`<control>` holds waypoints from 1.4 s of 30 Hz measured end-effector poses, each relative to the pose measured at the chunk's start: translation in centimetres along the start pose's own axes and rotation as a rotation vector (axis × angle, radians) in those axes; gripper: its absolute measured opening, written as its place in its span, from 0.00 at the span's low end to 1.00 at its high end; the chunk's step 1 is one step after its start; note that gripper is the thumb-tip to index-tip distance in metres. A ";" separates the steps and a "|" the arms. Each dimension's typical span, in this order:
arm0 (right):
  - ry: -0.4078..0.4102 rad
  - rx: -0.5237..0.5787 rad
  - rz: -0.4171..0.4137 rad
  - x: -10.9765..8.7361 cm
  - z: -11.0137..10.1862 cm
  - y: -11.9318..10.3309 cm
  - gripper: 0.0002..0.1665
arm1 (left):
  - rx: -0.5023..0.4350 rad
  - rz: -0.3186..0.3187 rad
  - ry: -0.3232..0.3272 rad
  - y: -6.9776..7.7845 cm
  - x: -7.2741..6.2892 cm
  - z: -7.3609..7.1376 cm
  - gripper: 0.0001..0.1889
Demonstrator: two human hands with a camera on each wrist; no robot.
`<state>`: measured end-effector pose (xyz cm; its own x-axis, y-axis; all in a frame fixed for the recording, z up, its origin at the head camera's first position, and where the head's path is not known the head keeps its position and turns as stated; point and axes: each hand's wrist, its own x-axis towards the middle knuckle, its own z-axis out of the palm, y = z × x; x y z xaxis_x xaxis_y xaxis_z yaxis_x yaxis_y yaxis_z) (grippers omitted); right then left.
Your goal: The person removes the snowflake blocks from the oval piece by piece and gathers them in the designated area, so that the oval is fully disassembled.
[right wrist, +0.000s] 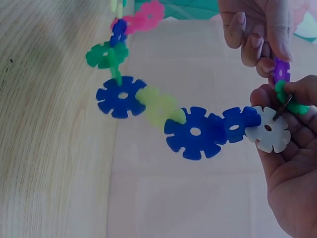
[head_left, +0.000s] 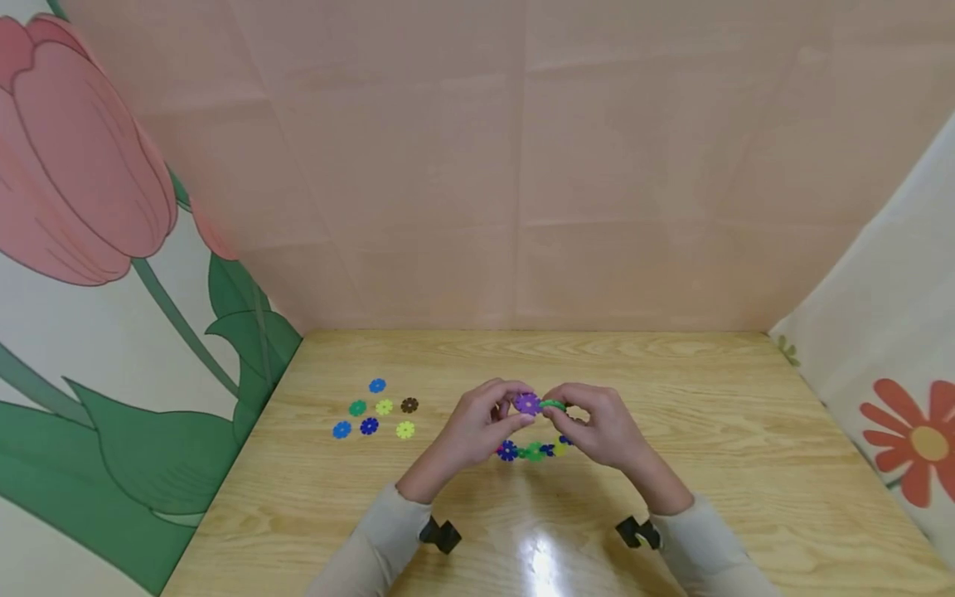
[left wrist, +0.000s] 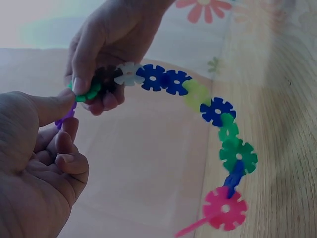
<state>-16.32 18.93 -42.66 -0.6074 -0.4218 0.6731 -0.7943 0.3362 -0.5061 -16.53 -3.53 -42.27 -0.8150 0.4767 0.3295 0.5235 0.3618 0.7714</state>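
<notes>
- Two pale sleeves closest in, black mounts at both wrists.
- Chain of flower-shaped discs next, curving around on the near side: blues, a yellow, greens, then pink at the loose end. Can't tell if resting on the table or hanging just over it.
- Left hand just past that, pinching a purple disc between thumb and fingers.
- Right hand facing it, gripping a green disc edge to edge with the purple one. Can't tell if properly slotted. Brown disc and white disc right by those fingers too.
- Seven loose discs flat on the wood, off to the left.
- Way back, creased pinkish backdrop, with tulip cloth left, red-flower cloth right.
</notes>
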 end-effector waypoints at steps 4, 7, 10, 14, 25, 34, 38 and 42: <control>-0.016 0.025 0.036 -0.1 0.1 0.2 0.14 | 0.009 0.010 0.019 -0.2 -0.1 -0.1 0.17; -0.035 0.063 0.079 -0.3 0.1 0.4 0.14 | 0.016 0.019 0.025 -0.4 -0.2 -0.4 0.18; -0.045 0.091 0.107 -0.4 0.1 0.4 0.14 | 0.033 0.010 0.026 -0.6 -0.4 -0.6 0.19; -0.051 0.098 0.128 -0.4 0.1 0.4 0.15 | 0.055 -0.019 0.027 -1.0 -0.8 -1.0 0.19; -0.056 0.156 0.144 0.8 -0.6 -2.0 0.16 | 0.069 -0.081 0.012 -2.6 -2.0 -1.7 0.19; -0.085 0.137 0.157 0.7 -0.7 -1.8 0.10 | 0.098 -0.173 -0.012 -4.9 -3.7 -3.1 0.20; -0.145 0.117 0.198 -0.1 -0.4 -0.3 0.08 | 0.115 -0.219 -0.015 -6.2 -4.8 -4.2 0.19; -0.177 0.099 0.172 -0.5 -0.4 0.8 0.17 | 0.121 -0.262 -0.004 -7.5 -5.8 -5.3 0.19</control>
<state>-16.65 19.76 -43.21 -0.7194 -0.5090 0.4726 -0.6714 0.3354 -0.6608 -16.99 -13.25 -47.05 -0.9256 0.3573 0.1249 0.3210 0.5663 0.7591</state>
